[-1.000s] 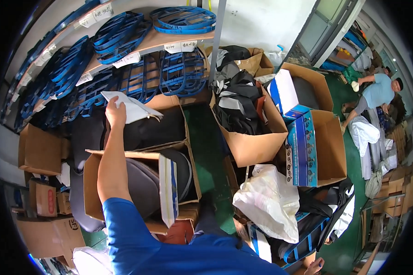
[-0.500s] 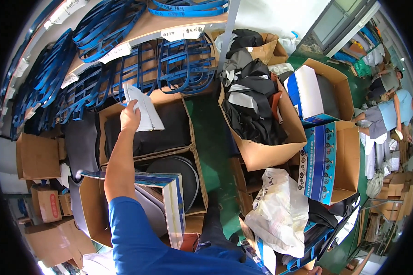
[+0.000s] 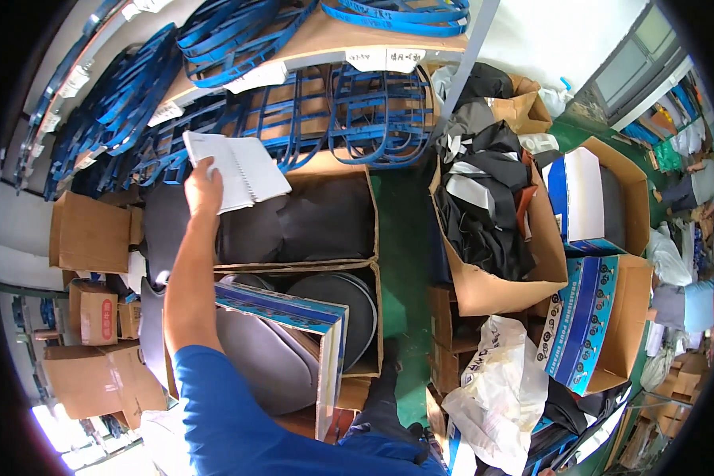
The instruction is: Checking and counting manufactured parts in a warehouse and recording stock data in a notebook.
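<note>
Open notebook (image 3: 258, 168), upper left of frame, extends up and right from left hand (image 3: 204, 190), the nearer; fingers pinch its left page edge. Spiral spine slants down-right. Right hand's fingers: cannot tell, out of frame.

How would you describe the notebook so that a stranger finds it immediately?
Look upper left for the shelf holding blue frames. Below it, near a cardboard box of black material, the left hand holds a notebook. Its open, spiral-joined white pages stand out from the blue frames and black material around.
</note>
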`<state>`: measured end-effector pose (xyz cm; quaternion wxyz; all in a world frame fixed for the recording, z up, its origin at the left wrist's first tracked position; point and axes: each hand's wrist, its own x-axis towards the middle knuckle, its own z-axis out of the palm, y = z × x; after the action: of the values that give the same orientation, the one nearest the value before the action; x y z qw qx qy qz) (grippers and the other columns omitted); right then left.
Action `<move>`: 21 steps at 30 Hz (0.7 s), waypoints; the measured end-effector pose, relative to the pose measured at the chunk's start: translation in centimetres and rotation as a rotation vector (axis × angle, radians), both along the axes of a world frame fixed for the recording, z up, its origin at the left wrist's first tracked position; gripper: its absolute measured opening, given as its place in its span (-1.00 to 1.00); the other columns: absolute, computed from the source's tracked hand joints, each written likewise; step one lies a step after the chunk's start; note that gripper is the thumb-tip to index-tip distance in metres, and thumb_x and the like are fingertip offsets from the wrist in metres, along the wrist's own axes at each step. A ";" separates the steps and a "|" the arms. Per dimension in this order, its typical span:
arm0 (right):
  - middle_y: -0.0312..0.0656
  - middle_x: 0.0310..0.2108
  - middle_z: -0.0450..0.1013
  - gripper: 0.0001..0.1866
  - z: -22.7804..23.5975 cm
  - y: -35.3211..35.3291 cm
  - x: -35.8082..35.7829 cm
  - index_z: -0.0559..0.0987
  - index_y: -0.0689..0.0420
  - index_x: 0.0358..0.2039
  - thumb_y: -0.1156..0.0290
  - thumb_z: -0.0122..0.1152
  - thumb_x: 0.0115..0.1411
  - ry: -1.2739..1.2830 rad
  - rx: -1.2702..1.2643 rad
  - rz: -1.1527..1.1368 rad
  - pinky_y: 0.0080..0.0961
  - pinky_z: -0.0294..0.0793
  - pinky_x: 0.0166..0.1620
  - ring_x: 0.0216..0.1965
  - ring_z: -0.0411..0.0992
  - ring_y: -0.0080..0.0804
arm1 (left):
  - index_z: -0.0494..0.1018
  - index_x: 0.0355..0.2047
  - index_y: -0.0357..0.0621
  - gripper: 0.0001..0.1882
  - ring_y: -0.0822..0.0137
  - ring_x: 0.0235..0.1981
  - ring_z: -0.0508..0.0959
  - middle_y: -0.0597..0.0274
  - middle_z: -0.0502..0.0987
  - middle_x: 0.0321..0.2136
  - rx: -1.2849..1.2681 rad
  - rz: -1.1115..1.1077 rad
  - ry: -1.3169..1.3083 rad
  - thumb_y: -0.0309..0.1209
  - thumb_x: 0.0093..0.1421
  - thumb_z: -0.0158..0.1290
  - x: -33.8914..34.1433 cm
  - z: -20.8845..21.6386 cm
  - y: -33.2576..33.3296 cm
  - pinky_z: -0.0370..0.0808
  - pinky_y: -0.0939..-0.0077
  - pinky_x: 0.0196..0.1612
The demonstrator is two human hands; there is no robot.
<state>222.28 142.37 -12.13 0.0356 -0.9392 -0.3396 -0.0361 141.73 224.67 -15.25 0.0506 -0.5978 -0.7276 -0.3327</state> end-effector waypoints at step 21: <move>-0.25 -0.43 0.31 -0.72 -3.5 3.8 1.4 0.45 0.04 -0.33 0.17 -0.13 0.39 1.708 1.092 -0.394 -0.52 0.32 -0.44 -0.45 0.27 -0.44 | 0.52 -0.09 -0.13 -0.72 -0.07 -0.19 0.61 -0.10 0.61 -0.24 -0.094 0.127 0.319 -0.43 0.19 0.03 -11.0 6.3 0.1 0.54 0.17 -0.11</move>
<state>223.65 146.17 -15.67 0.6798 -0.5467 0.0217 0.4884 130.73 224.75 -9.00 0.1582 -0.5974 -0.7615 -0.1955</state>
